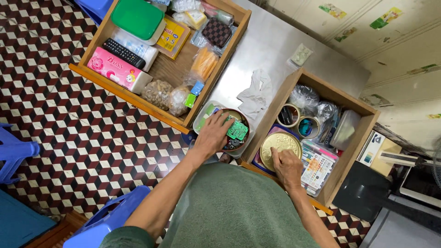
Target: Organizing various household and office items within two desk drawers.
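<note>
Blue stools: one plastic stool (16, 154) sits at the far left edge on the tiled floor (69, 115); another (108, 220) stands just beside the person's left elbow, cut by the bottom edge.
Left drawer: an open wooden drawer (126, 94) lies tilted on the steel table (266, 50), its front rail hanging over the floor. Inside are a green lid (138, 17), a black remote (123, 53), a pink box (115, 69) and knotted plastic bags (158, 93), packed close with a bare strip of wood in the middle.
Left hand: the left hand (212, 135) reaches into a round brown tin (244, 120), fingers spread and curled over its rim, fingertips touching a small green circuit board (237, 130).
Tin position: it sits between the two drawers, touching the near corner of the left one, with little free room on either side.
White rag: a crumpled cloth (256, 94) lies on bare steel just beyond the tin.
Right hand: the right hand (287, 166) rests on a round gold lid (280, 146), fingers drawn together, tips pressing its near edge.
Right drawer: a second open drawer (363, 133) holds the gold lid, tape rolls (298, 121), clear bags (303, 96) and a pen pack (318, 167), filled to its walls.
Open room: bare steel lies beyond the rag, towards the wall.
</note>
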